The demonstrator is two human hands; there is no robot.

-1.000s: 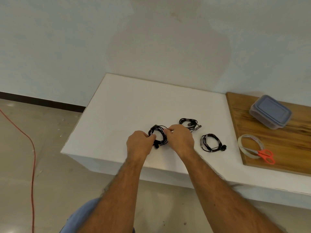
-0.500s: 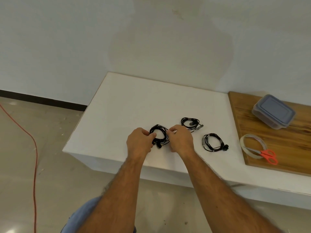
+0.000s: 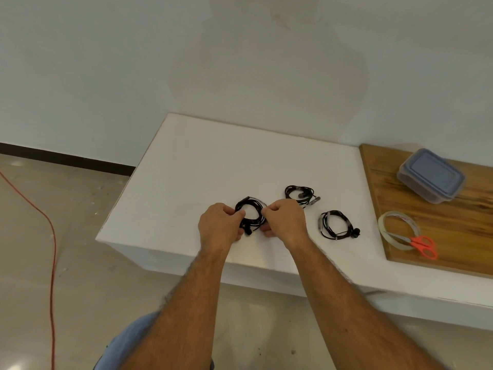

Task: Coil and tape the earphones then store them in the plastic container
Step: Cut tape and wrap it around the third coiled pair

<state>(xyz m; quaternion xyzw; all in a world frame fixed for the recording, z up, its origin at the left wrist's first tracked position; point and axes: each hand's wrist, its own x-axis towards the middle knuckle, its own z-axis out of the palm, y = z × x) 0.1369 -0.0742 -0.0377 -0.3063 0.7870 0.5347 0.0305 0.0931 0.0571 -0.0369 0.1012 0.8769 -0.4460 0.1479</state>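
Observation:
A black coiled earphone [image 3: 250, 212] lies on the white table [image 3: 213, 161] between my two hands. My left hand [image 3: 220, 226] pinches its left side and my right hand [image 3: 286, 220] pinches its right side. Two more coiled black earphones lie to the right: one further back [image 3: 298, 193] and one nearer [image 3: 336, 225], both with pale tape bands. The plastic container [image 3: 430, 178] with a grey lid on it stands on the wooden board [image 3: 458, 236] at the far right. A roll of clear tape [image 3: 397, 229] lies on that board.
Red-handled scissors [image 3: 420, 244] lie across the tape roll. An orange cable [image 3: 50, 236] runs over the floor at the left. The table's front edge is just below my hands.
My hands have stayed on the coil, with only slight finger movement; the view has shifted a little.

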